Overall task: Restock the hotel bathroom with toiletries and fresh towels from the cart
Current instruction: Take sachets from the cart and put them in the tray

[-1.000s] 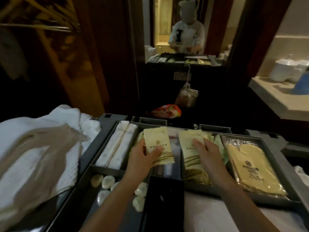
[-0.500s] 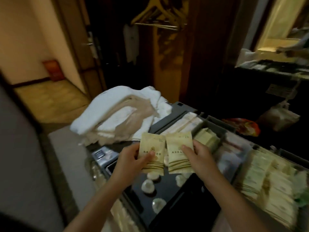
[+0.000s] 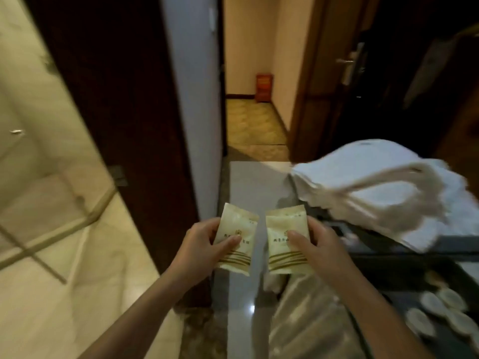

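A person is holding two cream toiletry packets side by side, not touching, just left of the cart (image 3: 451, 245). The left grip (image 3: 199, 246) is pinching the left packet (image 3: 239, 226), and the right grip (image 3: 320, 248) is pinching the right packet (image 3: 283, 222). White towels (image 3: 375, 187) are lying heaped on the cart.

The left hand (image 3: 198, 246) is pinching a cream toiletry packet (image 3: 237, 238) and the right hand (image 3: 317, 244) is pinching a second packet (image 3: 286, 240), side by side but apart. White towels (image 3: 383, 187) are lying heaped on the cart (image 3: 453, 247), with small round wrapped soaps (image 3: 438, 309) sitting lower right.
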The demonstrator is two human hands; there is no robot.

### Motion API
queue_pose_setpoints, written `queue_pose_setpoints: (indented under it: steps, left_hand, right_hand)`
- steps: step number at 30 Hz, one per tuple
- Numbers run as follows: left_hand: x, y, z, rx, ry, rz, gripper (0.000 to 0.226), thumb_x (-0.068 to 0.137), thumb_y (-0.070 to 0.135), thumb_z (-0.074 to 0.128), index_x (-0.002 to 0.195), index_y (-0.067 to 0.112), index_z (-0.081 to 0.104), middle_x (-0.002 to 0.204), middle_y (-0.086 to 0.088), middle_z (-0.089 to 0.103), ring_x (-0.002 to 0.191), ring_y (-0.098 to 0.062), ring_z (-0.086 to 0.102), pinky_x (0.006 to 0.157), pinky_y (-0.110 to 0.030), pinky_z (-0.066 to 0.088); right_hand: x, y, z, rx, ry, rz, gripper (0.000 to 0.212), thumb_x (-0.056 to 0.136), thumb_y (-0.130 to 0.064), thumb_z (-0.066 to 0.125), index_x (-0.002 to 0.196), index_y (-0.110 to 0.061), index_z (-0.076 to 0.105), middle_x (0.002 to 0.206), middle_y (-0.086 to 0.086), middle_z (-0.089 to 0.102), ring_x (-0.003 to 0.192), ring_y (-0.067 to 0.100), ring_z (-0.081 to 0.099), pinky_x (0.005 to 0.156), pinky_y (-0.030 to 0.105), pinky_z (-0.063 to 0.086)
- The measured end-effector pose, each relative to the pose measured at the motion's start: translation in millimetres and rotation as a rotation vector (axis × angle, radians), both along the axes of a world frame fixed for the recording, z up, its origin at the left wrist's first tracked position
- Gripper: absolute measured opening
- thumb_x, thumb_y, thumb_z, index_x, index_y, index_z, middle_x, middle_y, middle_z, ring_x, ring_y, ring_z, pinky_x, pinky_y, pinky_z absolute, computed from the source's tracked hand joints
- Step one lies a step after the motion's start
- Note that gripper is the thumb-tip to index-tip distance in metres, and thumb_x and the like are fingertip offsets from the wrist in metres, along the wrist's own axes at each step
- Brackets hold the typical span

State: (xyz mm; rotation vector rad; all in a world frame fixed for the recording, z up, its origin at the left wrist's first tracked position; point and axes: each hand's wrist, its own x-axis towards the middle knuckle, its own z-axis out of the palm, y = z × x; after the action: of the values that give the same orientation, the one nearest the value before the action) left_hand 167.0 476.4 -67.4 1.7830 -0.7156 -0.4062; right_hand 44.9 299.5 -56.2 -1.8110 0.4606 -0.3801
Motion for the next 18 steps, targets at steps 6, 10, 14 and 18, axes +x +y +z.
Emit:
queue_pose_setpoints:
  steps: [6, 10, 14, 18]
  left_hand:
    - [78, 122, -6, 0.033, -0.048, 0.284, 0.014, 0.082, 0.022, 0.066, 0.096, 0.021, 0.065, 0.082, 0.004, 0.072, 0.075, -0.006, 0.070, 0.059, -0.021, 0.055]
    - [125, 197, -14, -0.060, 0.076, 0.468, 0.015, 0.080, 0.013, 0.067, 0.094, 0.018, 0.064, 0.077, 0.000, 0.072, 0.069, -0.013, 0.071, 0.050, -0.019, 0.052]
    - [164, 261, -12, -0.103, 0.115, 0.549, 0.023, 0.074, 0.012, 0.065, 0.097, 0.009, 0.063, 0.083, -0.010, 0.071, 0.073, -0.020, 0.071, 0.053, -0.022, 0.054]
    - [193, 311, -10, -0.032, 0.073, 0.718, 0.014, 0.079, 0.011, 0.067, 0.090, 0.019, 0.065, 0.081, -0.009, 0.071, 0.065, -0.016, 0.069, 0.047, -0.024, 0.051]
  right_hand:
    - [132, 91, -8, 0.028, 0.051, 0.297, 0.015, 0.092, -0.019, 0.055, 0.105, -0.026, 0.060, 0.089, -0.006, 0.071, 0.077, 0.002, 0.069, 0.060, 0.015, 0.052]
    - [212, 156, -13, 0.040, 0.058, 0.469, 0.019, 0.092, -0.019, 0.055, 0.110, -0.023, 0.058, 0.092, -0.004, 0.070, 0.078, 0.004, 0.069, 0.059, 0.016, 0.052]
    - [280, 224, -19, 0.081, 0.042, 0.585, 0.020, 0.091, -0.020, 0.056, 0.111, -0.021, 0.058, 0.093, -0.003, 0.070, 0.078, 0.005, 0.069, 0.060, 0.018, 0.053]
    - [331, 281, -25, 0.113, 0.007, 0.695, 0.013, 0.091, -0.013, 0.056, 0.101, -0.017, 0.061, 0.090, 0.003, 0.071, 0.079, 0.013, 0.070, 0.062, 0.024, 0.055]
